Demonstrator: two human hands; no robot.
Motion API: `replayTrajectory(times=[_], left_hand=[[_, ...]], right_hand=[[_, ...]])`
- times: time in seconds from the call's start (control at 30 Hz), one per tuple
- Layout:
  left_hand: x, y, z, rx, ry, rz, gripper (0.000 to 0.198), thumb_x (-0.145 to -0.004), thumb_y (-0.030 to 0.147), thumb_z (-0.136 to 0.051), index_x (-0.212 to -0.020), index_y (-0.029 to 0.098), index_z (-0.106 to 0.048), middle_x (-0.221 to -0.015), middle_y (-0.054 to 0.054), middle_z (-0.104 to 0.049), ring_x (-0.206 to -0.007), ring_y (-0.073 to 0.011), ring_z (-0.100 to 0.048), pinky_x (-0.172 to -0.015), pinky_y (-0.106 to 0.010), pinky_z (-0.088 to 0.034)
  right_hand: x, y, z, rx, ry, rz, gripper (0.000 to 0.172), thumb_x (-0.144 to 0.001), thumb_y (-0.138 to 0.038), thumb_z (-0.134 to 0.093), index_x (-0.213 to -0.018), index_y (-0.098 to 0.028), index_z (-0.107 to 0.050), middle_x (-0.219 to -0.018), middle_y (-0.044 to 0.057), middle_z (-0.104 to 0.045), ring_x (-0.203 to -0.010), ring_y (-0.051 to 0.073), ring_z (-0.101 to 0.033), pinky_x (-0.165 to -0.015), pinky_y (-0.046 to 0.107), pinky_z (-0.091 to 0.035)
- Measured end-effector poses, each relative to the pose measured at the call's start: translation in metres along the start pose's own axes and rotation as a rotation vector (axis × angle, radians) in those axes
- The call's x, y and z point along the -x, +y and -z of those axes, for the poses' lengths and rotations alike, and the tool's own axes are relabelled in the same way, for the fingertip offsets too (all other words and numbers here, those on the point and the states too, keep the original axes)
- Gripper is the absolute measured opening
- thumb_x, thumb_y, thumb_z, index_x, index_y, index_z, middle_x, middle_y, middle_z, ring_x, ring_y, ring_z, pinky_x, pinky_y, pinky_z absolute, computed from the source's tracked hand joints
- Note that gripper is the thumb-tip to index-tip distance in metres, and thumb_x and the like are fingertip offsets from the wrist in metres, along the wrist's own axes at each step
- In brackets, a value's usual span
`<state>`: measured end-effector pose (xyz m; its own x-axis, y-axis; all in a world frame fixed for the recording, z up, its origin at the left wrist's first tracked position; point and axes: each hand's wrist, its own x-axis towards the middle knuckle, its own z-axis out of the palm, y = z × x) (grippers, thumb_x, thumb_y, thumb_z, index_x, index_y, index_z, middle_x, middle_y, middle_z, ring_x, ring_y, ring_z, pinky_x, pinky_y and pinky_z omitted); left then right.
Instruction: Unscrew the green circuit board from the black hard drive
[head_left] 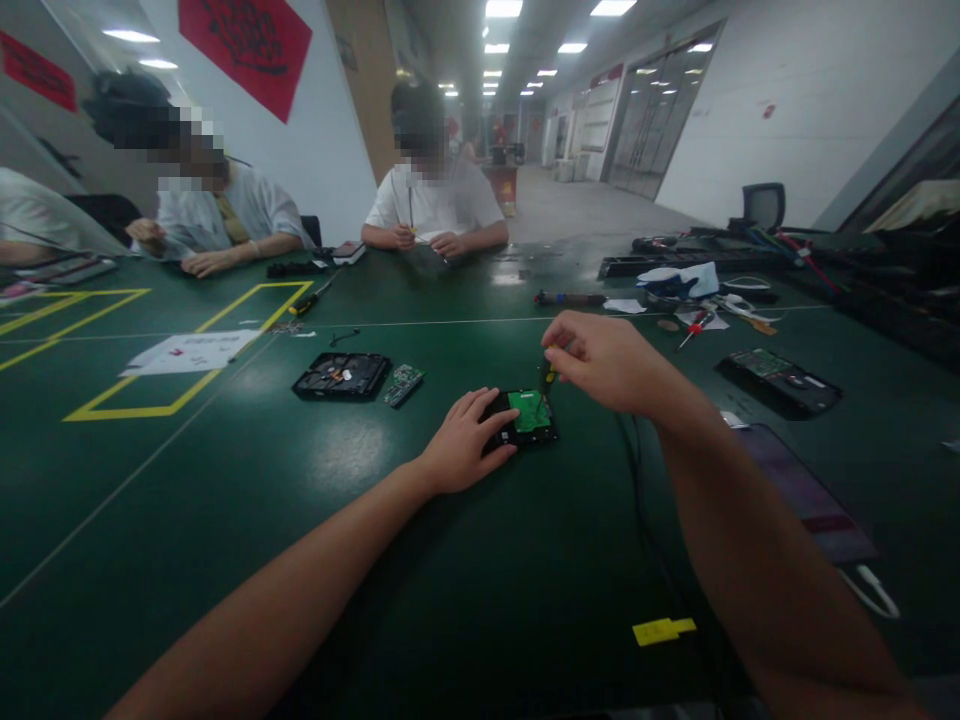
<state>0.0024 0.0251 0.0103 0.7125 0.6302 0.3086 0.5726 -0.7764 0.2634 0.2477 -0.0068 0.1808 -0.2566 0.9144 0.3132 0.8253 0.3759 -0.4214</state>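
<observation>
Hard drive, head view, lies board-up on green table; left hand clamps its left end, thumb at near edge. Right hand, above right, pinches screwdriver, shaft down toward circuit board; tip contact unclear.

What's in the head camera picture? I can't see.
A person's left hand rests on a black, rectangular hard drive with a green circuit board, on a dark green table; the right hand points a yellow-and-black screwdriver down at it.

I have room on this side of the hard drive; a circuit board obstructs its left, a cable its right.
</observation>
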Motion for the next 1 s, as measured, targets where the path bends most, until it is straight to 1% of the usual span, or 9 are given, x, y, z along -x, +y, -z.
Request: replayTrajectory(times=[0.23, 0.4, 0.57, 0.67, 0.8, 1.0], left_hand=[[0.0002, 0.0008, 0.0004, -0.004, 0.012, -0.010, 0.057, -0.101, 0.047, -0.066, -0.154, 0.029, -0.054, -0.169, -0.013, -0.035, -0.156, -0.0396, -0.032, -0.127, -0.064, -0.030], [0.0000, 0.0000, -0.0001, 0.006, 0.021, -0.008, 0.058, -0.100, 0.047, -0.067, -0.153, 0.030, -0.054, -0.168, -0.012, -0.036, -0.156, -0.0396, -0.033, -0.126, -0.064, -0.031], [0.0003, 0.0002, 0.0001, -0.013, 0.013, -0.011, 0.057, -0.100, 0.047, -0.067, -0.153, 0.028, -0.054, -0.168, -0.014, -0.035, -0.156, -0.0398, -0.032, -0.126, -0.064, -0.031], [0.0003, 0.0005, -0.0001, -0.011, 0.012, -0.007, 0.057, -0.100, 0.047, -0.066, -0.153, 0.029, -0.055, -0.168, -0.014, -0.035, -0.156, -0.0401, -0.032, -0.126, -0.064, -0.031], [0.0002, 0.0008, 0.0003, -0.001, 0.020, -0.012, 0.057, -0.100, 0.046, -0.067, -0.153, 0.029, -0.054, -0.168, -0.013, -0.036, -0.156, -0.0402, -0.033, -0.126, -0.064, -0.031], [0.0007, -0.0013, -0.0009, -0.002, 0.014, -0.012, 0.057, -0.100, 0.046, -0.067, -0.154, 0.030, -0.054, -0.169, -0.012, -0.034, -0.156, -0.0403, -0.032, -0.125, -0.064, -0.032]], right_hand=[[-0.0005, -0.0002, -0.0002, -0.040, -0.020, 0.024, 0.015, -0.095, -0.031, -0.060, -0.095, -0.021, -0.071, -0.082, 0.005, -0.076, -0.079, 0.022, -0.072, -0.073, 0.033, -0.049], [-0.0002, 0.0009, 0.0016, -0.069, -0.019, 0.037, 0.014, -0.093, -0.032, -0.063, -0.093, -0.021, -0.072, -0.082, 0.004, -0.077, -0.080, 0.022, -0.072, -0.075, 0.033, -0.050], [0.0002, -0.0007, 0.0025, -0.008, 0.008, 0.008, 0.019, -0.090, -0.029, -0.064, -0.102, -0.018, -0.074, -0.086, 0.006, -0.078, -0.081, 0.023, -0.072, -0.076, 0.034, -0.049], [-0.0006, -0.0007, 0.0018, 0.033, 0.013, 0.006, 0.019, -0.089, -0.028, -0.063, -0.099, -0.018, -0.076, -0.087, 0.007, -0.078, -0.081, 0.023, -0.071, -0.076, 0.034, -0.048], [-0.0023, 0.0013, 0.0013, 0.051, 0.018, 0.042, 0.022, -0.094, -0.032, -0.060, -0.096, -0.018, -0.077, -0.091, 0.007, -0.078, -0.079, 0.021, -0.069, -0.075, 0.034, -0.047], [-0.0018, 0.0033, 0.0021, 0.017, -0.024, 0.087, 0.021, -0.092, -0.025, -0.060, -0.102, -0.020, -0.078, -0.092, 0.005, -0.079, -0.081, 0.021, -0.070, -0.077, 0.034, -0.047]])
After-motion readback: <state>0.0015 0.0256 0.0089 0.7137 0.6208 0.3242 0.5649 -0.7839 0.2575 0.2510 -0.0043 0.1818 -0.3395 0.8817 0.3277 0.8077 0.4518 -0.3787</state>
